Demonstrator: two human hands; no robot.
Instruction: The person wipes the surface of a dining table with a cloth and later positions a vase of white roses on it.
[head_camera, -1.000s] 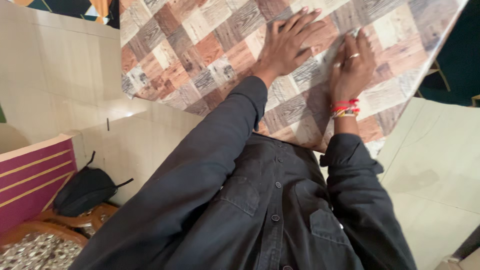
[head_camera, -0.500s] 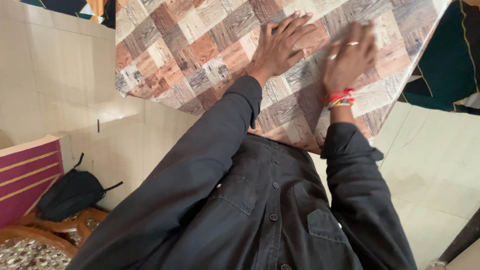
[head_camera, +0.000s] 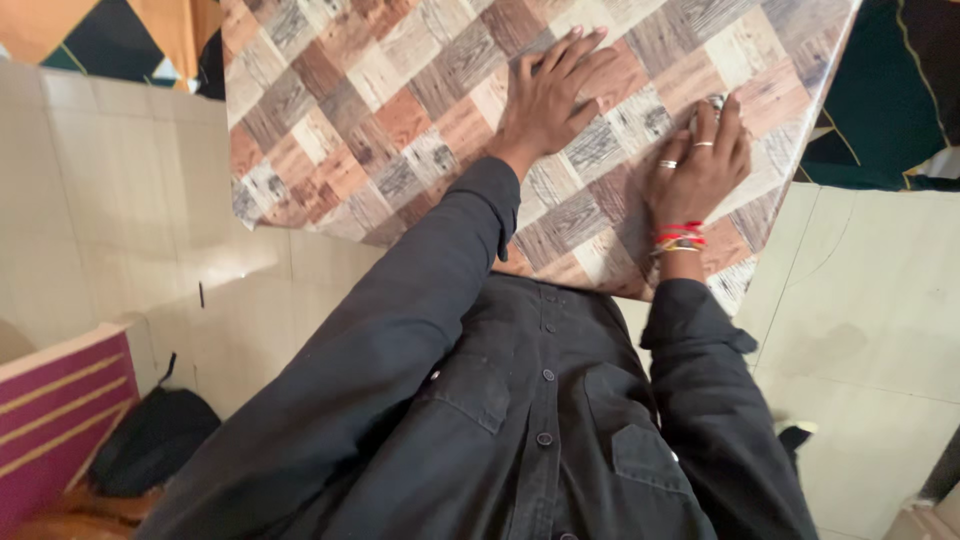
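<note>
Both hands are flat on the bench (head_camera: 400, 110), which is covered in a wood-block patterned sheet. The left hand (head_camera: 550, 95) has its fingers spread apart, palm down, gripping nothing. The right hand (head_camera: 695, 165), near the bench's right edge, has fingers close together over something small I can't make out. A black bag (head_camera: 150, 440) sits on the floor.

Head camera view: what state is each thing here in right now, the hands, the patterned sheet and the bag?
Left hand: open, flat, fingers spread on the sheet.
Right hand: palm down, fingers pressing a small, partly hidden object.
Patterned wood-look sheet: spread flat, glossy.
Black bag: on the floor, slumped, apparently closed.
</note>
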